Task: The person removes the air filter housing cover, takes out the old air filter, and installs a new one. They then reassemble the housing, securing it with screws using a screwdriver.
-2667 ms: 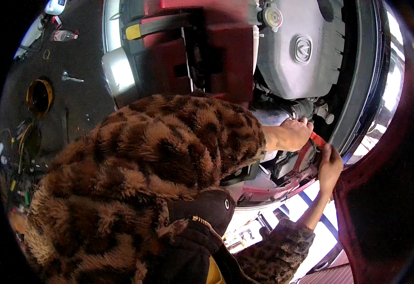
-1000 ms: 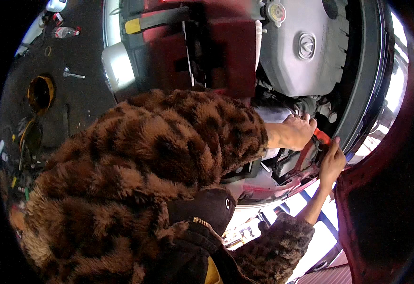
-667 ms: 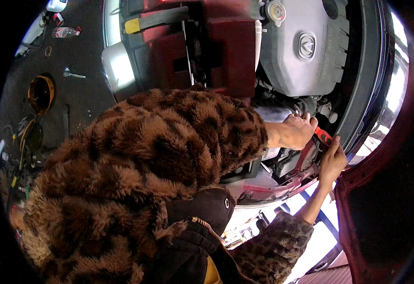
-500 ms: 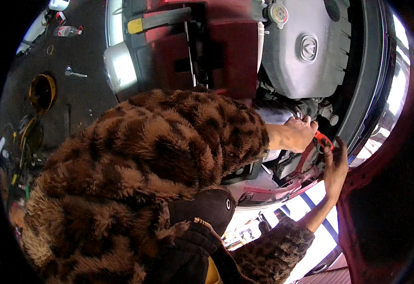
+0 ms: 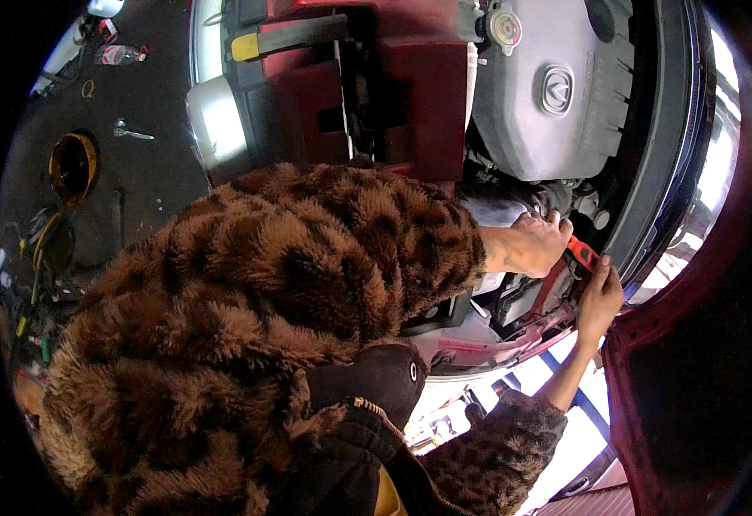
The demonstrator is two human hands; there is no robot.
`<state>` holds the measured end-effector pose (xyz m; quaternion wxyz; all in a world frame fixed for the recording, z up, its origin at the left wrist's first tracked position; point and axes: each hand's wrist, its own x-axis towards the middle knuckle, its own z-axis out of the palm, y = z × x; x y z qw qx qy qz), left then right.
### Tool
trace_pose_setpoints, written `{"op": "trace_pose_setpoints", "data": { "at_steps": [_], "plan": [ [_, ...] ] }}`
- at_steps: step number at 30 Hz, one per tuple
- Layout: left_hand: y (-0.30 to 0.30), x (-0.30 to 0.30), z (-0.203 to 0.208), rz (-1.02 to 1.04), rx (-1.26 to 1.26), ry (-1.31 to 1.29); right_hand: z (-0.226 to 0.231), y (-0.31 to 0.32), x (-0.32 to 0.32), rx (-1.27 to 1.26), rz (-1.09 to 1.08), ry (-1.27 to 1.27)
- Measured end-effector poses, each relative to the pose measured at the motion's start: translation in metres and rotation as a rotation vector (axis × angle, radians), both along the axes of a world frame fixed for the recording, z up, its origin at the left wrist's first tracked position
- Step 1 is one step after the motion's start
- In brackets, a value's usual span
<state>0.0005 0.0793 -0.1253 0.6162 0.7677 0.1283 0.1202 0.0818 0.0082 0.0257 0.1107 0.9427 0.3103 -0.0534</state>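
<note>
My left hand (image 5: 535,246) is closed around one end of a tool with a red-orange handle (image 5: 581,253), over the edge of a car's engine bay. The tool's working end is hidden, so its exact kind cannot be told. From the lower right my right hand (image 5: 600,297) meets the handle's other end, thumb and fingers pinched on it. Beneath both hands lie dark engine parts and a dark red metal bracket (image 5: 550,288). A grey plastic engine cover (image 5: 535,112) sits beyond my left hand.
A round filler cap (image 5: 504,28) stands beside the cover. Dark red panels (image 5: 419,107) flank the bay, and another dark red panel (image 5: 651,413) rises at the right. On the floor lie a plastic bottle (image 5: 120,55), a metal tool (image 5: 132,131) and a yellow-rimmed round container (image 5: 74,168).
My right hand has shifted slightly left, and its raised fingers have folded in onto the handle's end. The handle has turned a little; my left hand keeps its grip nearly in place.
</note>
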Motion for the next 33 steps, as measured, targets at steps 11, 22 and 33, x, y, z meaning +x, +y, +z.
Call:
{"op": "trace_pose_setpoints", "data": {
  "at_steps": [11,22,33],
  "plan": [
    [-0.003,0.003,-0.002,0.013,0.021,-0.017,0.002,-0.005,0.007,-0.077,0.049,-0.083],
    [0.001,-0.002,0.004,-0.043,-0.053,0.006,0.007,0.002,0.009,-0.101,0.126,-0.026],
    [0.005,-0.003,0.003,-0.023,-0.072,-0.009,-0.007,0.009,-0.007,0.057,0.19,-0.097]
  ]
}}
